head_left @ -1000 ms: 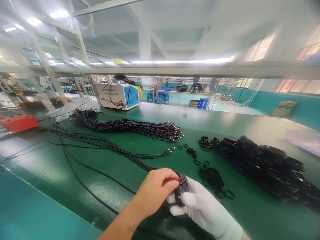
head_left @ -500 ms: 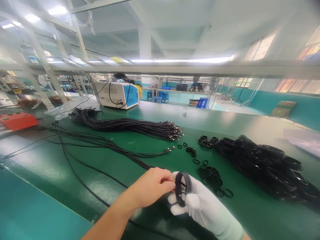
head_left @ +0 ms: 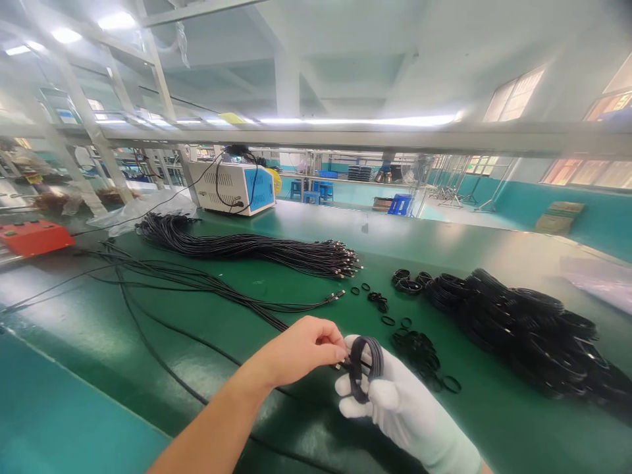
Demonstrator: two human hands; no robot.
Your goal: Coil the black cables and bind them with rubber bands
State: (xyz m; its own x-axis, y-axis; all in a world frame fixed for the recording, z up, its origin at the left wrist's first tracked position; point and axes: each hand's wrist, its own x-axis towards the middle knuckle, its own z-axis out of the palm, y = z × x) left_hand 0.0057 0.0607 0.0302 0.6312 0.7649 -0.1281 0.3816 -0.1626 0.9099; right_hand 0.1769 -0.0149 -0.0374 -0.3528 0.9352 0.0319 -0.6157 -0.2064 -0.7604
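My right hand (head_left: 405,411), in a white glove, grips a small coil of black cable (head_left: 364,367) between thumb and fingers above the green table. My bare left hand (head_left: 296,352) pinches the cable's end at the coil's left side. The cable trails off to the left across the table. Loose black bands (head_left: 419,352) lie just beyond the coil.
A heap of coiled black cables (head_left: 523,329) fills the right of the green table (head_left: 148,342). A bundle of straight black cables (head_left: 257,249) lies at the back, with loose cables (head_left: 172,280) to its left. A white and blue machine (head_left: 232,189) and an orange box (head_left: 32,237) stand behind.
Both hands have risen a little and the coil has turned, so that its open ring faces me. My left fingers have slid to a pinch at the coil's left edge.
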